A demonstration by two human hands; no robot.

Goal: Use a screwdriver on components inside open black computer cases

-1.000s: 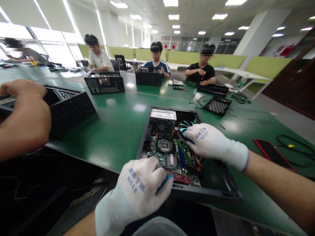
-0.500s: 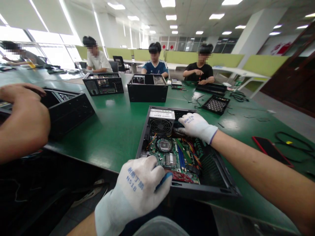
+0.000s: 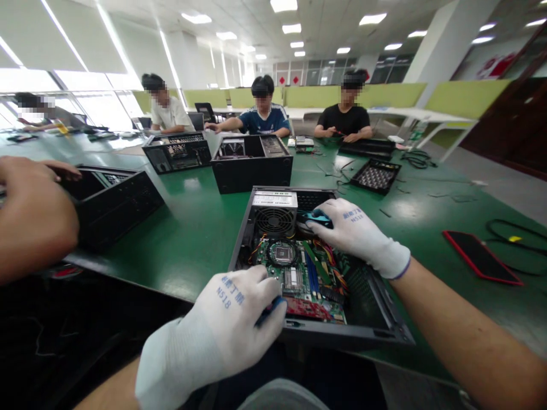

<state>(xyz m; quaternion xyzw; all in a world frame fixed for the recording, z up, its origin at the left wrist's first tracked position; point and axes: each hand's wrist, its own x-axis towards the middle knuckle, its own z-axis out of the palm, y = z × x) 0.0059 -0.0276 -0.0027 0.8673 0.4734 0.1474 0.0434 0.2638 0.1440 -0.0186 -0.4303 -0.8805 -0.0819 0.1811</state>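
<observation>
An open computer case (image 3: 325,330) lies on its side in front of me, its insides facing up. My left hand (image 3: 231,310), in a white glove with a blue palm, is closed over the case's near left edge; its fingertips are partly hidden. My right hand (image 3: 350,230), gloved alike, reaches inside at the far right, beside the power supply (image 3: 274,219). Its thumb and fingers are apart over a dark rounded part I cannot make out. Between my hands shows the green motherboard (image 3: 293,276), with a red card (image 3: 307,308) at its near edge.
Two more black cases, one at centre (image 3: 252,171) and one at left (image 3: 177,154), stand across the green table (image 3: 188,228). A co-worker's arm (image 3: 34,222) reaches into another case at far left. A perforated black panel (image 3: 376,175) and a red-edged phone-like slab (image 3: 482,257) lie right.
My right hand has drawn slightly nearer and its thumb and fingers have spread apart. My left hand stays at the near left edge. Across the table, a co-worker has stretched an arm sideways.
</observation>
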